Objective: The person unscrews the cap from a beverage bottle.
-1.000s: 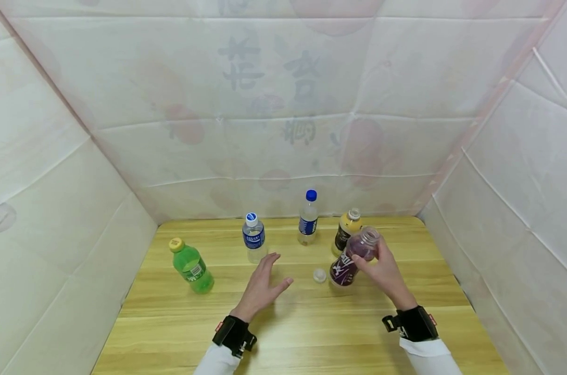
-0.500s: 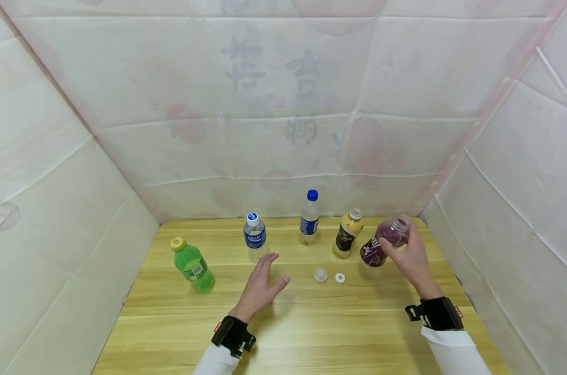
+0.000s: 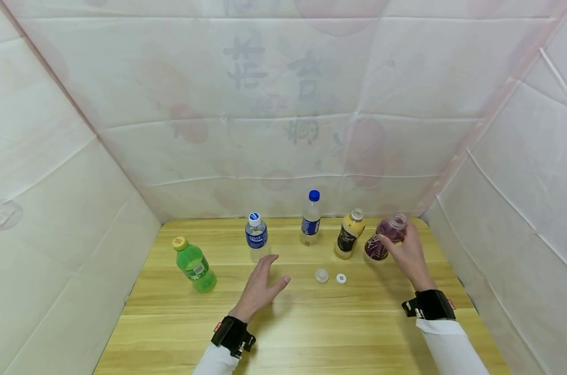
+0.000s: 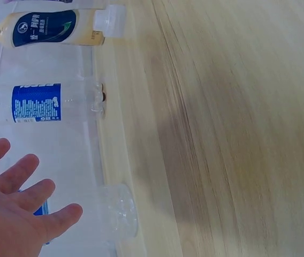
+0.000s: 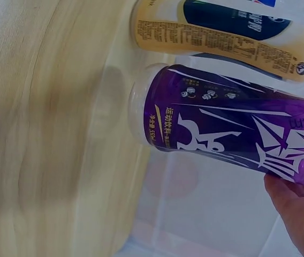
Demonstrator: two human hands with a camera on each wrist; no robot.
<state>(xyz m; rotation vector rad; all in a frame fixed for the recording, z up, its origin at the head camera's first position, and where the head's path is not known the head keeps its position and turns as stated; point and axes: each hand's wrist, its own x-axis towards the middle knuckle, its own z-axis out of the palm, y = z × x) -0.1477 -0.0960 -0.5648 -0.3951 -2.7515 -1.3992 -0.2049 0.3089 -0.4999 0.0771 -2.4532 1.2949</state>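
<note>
My right hand [image 3: 407, 256] grips a capless purple bottle [image 3: 377, 246] by its upper part, at the right end of a row of bottles. In the right wrist view the purple bottle [image 5: 211, 115] shows its label, with the thumb against its side. Just left of it stands a yellow bottle [image 3: 346, 239] with a dark label, also capless. My left hand [image 3: 258, 289] hovers over the table with fingers extended and holds nothing. Nearest to it is a clear bottle [image 3: 256, 237] with a blue label and white cap. Two small caps, one translucent [image 3: 322, 276] and one white [image 3: 341, 278], lie between the hands.
A clear bottle with a blue cap [image 3: 311, 221] stands at the back middle. To the far left is a green bottle [image 3: 196, 268] with a yellow cap. Pale fabric walls [image 3: 283, 156] enclose the wooden table [image 3: 311, 333] at the back and both sides.
My right hand has carried the purple bottle to the right and slightly back, past the yellow bottle, uncovering the small white cap. My left hand has stayed nearly still.
</note>
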